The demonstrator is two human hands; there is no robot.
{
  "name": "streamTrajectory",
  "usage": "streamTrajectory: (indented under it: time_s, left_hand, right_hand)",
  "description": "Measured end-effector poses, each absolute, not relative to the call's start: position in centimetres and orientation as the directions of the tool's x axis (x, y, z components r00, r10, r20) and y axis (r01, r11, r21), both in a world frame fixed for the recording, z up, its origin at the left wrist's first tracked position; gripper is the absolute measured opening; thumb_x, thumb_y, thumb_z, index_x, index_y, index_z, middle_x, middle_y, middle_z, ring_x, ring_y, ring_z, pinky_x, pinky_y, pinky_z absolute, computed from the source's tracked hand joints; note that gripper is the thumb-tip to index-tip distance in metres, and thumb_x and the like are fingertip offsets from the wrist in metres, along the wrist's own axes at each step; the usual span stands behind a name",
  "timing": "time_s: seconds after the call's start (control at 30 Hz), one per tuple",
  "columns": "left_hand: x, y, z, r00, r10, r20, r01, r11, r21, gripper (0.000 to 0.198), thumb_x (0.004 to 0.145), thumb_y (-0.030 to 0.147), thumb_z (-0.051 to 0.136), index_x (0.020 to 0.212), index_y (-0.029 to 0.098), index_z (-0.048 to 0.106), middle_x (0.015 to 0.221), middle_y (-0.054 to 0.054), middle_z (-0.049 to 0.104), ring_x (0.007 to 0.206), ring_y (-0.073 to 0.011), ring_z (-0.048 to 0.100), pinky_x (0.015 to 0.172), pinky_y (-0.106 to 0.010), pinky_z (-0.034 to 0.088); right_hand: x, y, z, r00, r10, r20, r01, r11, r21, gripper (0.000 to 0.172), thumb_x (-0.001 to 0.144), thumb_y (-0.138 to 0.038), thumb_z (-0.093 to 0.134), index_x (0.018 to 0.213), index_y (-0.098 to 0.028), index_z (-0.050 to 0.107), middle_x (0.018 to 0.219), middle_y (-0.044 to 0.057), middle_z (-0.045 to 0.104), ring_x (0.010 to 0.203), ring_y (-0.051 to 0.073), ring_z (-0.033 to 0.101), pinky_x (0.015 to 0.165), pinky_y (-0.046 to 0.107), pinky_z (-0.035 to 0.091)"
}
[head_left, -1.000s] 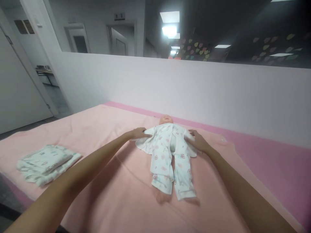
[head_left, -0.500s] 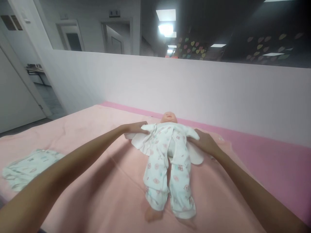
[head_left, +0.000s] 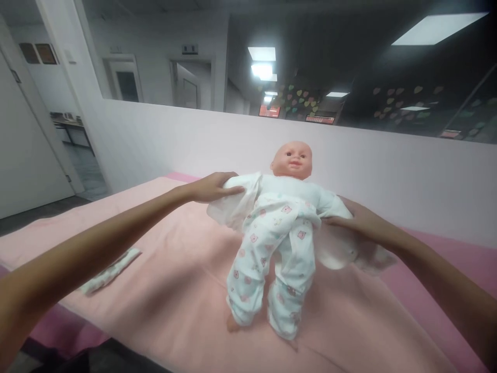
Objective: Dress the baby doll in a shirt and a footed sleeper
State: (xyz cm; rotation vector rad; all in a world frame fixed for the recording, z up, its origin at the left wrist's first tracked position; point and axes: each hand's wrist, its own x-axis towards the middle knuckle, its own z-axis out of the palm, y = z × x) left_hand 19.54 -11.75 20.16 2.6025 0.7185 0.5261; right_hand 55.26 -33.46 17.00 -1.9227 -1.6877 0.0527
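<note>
A baby doll [head_left: 292, 159] is held tilted up, its head raised against the white wall and its lower legs near the pink blanket. It wears a white top [head_left: 289, 186] and white printed trousers [head_left: 252, 238]. On the left, my left hand [head_left: 217, 187] grips the doll's sleeved arm, thumb in front. My right hand [head_left: 355, 217] is closed round the other sleeved arm; some fingers are hidden behind it. Loose white cloth [head_left: 229, 213] hangs below both arms, and one doll foot [head_left: 233, 324] shows under a trouser leg.
The pink blanket [head_left: 174, 290] covers a bright pink padded surface [head_left: 419, 248]. A patterned folded cloth [head_left: 111, 272] lies at the left, partly behind my forearm. A white wall [head_left: 174, 137] with a dark window pane [head_left: 295, 57] stands behind; a door [head_left: 31, 134] is far left.
Both hands have raised the doll's upper body from lying on the blanket to a steep tilt, and its face now points toward me. The view has shifted too.
</note>
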Motion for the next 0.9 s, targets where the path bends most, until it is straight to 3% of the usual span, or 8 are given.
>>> streamTrajectory:
  time_s: [0.13,0.23,0.4,0.47,0.67,0.77,0.9]
  left_hand:
    - [18.3,-14.1,21.7,0.804,0.565,0.184,0.44,-0.775,0.454,0.07,0.083,0.076,0.059,0.131,0.025,0.061,0.13,-0.007,0.067,0.11,-0.0296,0.066,0.082,-0.033,0.055]
    - [17.7,-15.0,22.6,0.803,0.589,0.088,0.472,-0.719,0.51,0.075,0.078,0.072,0.068,0.137,0.027,0.058,0.136,-0.007,0.065,0.115,-0.0302,0.065,0.086,-0.033,0.056]
    - [17.7,-14.9,23.8,0.775,0.585,-0.237,0.58,-0.511,0.635,0.063,0.071,0.061,0.079,0.121,0.023,0.071,0.122,-0.008,0.074,0.105,-0.0304,0.071,0.083,-0.033,0.059]
    - [17.9,-14.7,24.1,0.779,0.551,-0.299,0.586,-0.472,0.659,0.061,0.071,0.059,0.08,0.119,0.022,0.073,0.119,-0.009,0.076,0.103,-0.0303,0.072,0.083,-0.034,0.06]
    - [17.5,-16.0,25.2,0.799,0.555,-0.231,0.547,-0.513,0.662,0.063,0.073,0.061,0.081,0.125,0.026,0.071,0.123,-0.007,0.075,0.103,-0.0288,0.073,0.083,-0.033,0.061]
    - [16.3,-17.9,26.6,0.803,0.577,-0.148,0.528,-0.576,0.624,0.064,0.073,0.063,0.08,0.126,0.028,0.07,0.124,-0.004,0.075,0.106,-0.0285,0.072,0.086,-0.033,0.06]
    - [15.3,-19.6,28.5,0.805,0.587,-0.084,0.505,-0.605,0.615,0.072,0.071,0.063,0.08,0.133,0.029,0.067,0.119,-0.004,0.076,0.107,-0.0289,0.071,0.089,-0.033,0.058]
  right_hand:
    - [54.7,-35.9,18.6,0.19,0.956,0.223,0.83,-0.035,-0.557,0.062,0.084,-0.058,0.074,0.138,-0.032,0.057,0.136,0.007,0.067,0.117,0.036,0.067,0.084,0.039,0.062]
    - [54.1,-37.3,19.7,0.179,0.957,0.229,0.836,-0.025,-0.548,0.067,0.081,-0.06,0.077,0.137,-0.031,0.054,0.137,0.006,0.065,0.117,0.035,0.066,0.084,0.039,0.062]
    - [52.5,-37.8,21.0,0.128,0.944,0.303,0.825,0.068,-0.56,0.07,0.082,-0.06,0.077,0.14,-0.031,0.05,0.141,0.008,0.062,0.121,0.034,0.064,0.088,0.04,0.061]
    - [52.1,-37.6,21.3,0.115,0.947,0.3,0.831,0.074,-0.552,0.071,0.082,-0.06,0.078,0.14,-0.03,0.05,0.14,0.008,0.062,0.121,0.035,0.064,0.089,0.041,0.061]
    - [51.1,-38.6,22.9,0.134,0.971,0.2,0.829,0.001,-0.559,0.061,0.085,-0.059,0.074,0.138,-0.032,0.058,0.138,0.005,0.066,0.116,0.034,0.067,0.087,0.04,0.062]
    - [50.9,-40.6,24.0,0.155,0.958,0.243,0.856,-0.008,-0.517,0.055,0.088,-0.054,0.071,0.139,-0.034,0.06,0.138,0.003,0.067,0.117,0.035,0.067,0.086,0.04,0.062]
    - [51.2,-42.5,25.4,0.212,0.921,0.326,0.853,-0.011,-0.522,0.059,0.088,-0.049,0.073,0.144,-0.036,0.058,0.137,0.004,0.068,0.113,0.035,0.07,0.082,0.038,0.064]
